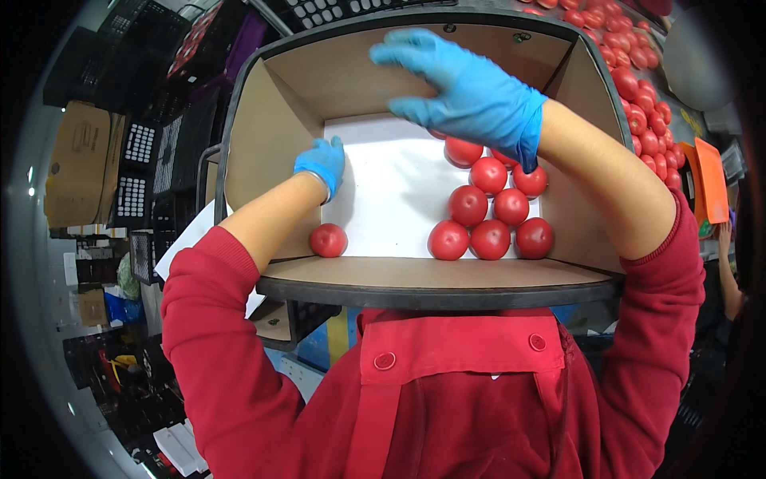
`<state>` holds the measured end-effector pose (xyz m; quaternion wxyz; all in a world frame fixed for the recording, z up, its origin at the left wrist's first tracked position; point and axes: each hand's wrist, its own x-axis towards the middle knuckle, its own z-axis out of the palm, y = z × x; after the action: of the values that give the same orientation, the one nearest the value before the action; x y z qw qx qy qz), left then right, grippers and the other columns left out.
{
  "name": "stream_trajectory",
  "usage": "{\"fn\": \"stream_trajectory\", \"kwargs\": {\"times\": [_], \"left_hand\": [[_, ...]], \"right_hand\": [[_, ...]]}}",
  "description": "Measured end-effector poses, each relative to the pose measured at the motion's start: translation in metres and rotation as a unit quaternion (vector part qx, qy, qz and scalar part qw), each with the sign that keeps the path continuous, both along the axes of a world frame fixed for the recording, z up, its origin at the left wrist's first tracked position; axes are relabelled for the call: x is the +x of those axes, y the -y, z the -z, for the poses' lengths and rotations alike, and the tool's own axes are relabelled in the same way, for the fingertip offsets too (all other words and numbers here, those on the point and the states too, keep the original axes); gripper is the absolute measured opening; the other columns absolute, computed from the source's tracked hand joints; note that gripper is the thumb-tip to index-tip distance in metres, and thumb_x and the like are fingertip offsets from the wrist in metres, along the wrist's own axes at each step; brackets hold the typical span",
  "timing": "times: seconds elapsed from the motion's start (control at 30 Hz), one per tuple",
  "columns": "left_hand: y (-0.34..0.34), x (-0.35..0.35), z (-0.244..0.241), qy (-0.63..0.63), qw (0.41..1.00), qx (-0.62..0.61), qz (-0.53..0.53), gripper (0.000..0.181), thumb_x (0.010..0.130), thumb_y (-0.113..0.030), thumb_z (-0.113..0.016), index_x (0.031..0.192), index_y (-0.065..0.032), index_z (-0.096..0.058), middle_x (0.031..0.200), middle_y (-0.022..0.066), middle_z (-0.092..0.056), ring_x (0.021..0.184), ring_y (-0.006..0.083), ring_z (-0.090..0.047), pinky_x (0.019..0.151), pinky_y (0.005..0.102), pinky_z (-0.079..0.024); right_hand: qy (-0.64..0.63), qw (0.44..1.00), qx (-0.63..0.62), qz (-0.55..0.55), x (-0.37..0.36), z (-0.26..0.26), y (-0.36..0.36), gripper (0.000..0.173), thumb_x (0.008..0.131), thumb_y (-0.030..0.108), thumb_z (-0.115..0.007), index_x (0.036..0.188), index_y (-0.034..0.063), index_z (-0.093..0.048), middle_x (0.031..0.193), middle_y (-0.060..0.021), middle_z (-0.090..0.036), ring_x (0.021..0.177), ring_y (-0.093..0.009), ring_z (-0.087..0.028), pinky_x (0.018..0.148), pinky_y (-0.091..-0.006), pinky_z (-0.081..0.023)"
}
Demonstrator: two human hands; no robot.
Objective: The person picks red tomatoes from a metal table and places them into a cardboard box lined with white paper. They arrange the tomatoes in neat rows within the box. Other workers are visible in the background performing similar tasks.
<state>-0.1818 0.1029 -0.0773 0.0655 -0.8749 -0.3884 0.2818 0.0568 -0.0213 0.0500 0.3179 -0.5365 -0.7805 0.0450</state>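
Observation:
A deep crate [440,297] with a black rim stands before me, lined with brown cardboard [437,270] and a white sheet [389,191] on its floor. My right hand [461,90], in a blue glove, hovers over the far part with fingers spread and nothing visible in it. Beneath and nearer to me, several red tomatoes [468,205] sit close together on the right side, some partly hidden by that hand. My left hand [323,163], also gloved, is down by the left cardboard wall; its palm is hidden. A single tomato [328,240] lies in the near left corner.
Beyond the crate's right side, many loose tomatoes [649,126] cover a grey surface. An orange board or tray [711,179] stands at far right, near another person's arm [728,275]. Stacked black crates [137,170] and flattened cardboard [78,164] line the left.

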Motion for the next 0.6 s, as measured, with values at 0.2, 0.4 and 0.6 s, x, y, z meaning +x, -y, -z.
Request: {"fn": "stream_trajectory", "kwargs": {"times": [0.2, 0.4, 0.6], "left_hand": [[0.035, 0.024, -0.033, -0.182, 0.961, -0.184, 0.101, 0.047, 0.071, -0.044, -0.072, 0.104, -0.0101, -0.066, 0.105, 0.0117, -0.066, 0.096, 0.0294, -0.063, 0.080, 0.0405, -0.051], [0.051, 0.002, -0.011, -0.326, 0.879, -0.332, 0.100, 0.064, 0.062, -0.045, -0.078, 0.113, -0.0088, -0.064, 0.112, 0.0150, -0.064, 0.101, 0.0308, -0.061, 0.085, 0.0369, -0.049], [0.035, 0.009, -0.014, -0.135, 0.905, -0.401, 0.031, 0.061, 0.063, -0.036, -0.078, 0.111, -0.0027, -0.059, 0.101, 0.0156, -0.065, 0.093, 0.0284, -0.062, 0.083, 0.0352, -0.049]], "right_hand": [[0.050, 0.971, -0.215, 0.096, 0.036, 0.014, -0.004, 0.046, 0.087, 0.032, -0.060, 0.125, 0.0075, -0.053, 0.129, -0.0142, -0.048, 0.116, -0.032, -0.050, 0.100, -0.0362, -0.040], [0.079, 0.953, -0.278, 0.090, 0.044, 0.024, -0.008, 0.041, 0.088, 0.030, -0.059, 0.122, 0.0057, -0.056, 0.123, -0.0137, -0.054, 0.111, -0.032, -0.053, 0.097, -0.0368, -0.043], [0.110, 0.931, -0.343, 0.059, 0.039, 0.036, -0.009, 0.040, 0.083, 0.027, -0.062, 0.116, 0.0044, -0.060, 0.112, -0.0172, -0.062, 0.101, -0.033, -0.059, 0.088, -0.0390, -0.047]]}}
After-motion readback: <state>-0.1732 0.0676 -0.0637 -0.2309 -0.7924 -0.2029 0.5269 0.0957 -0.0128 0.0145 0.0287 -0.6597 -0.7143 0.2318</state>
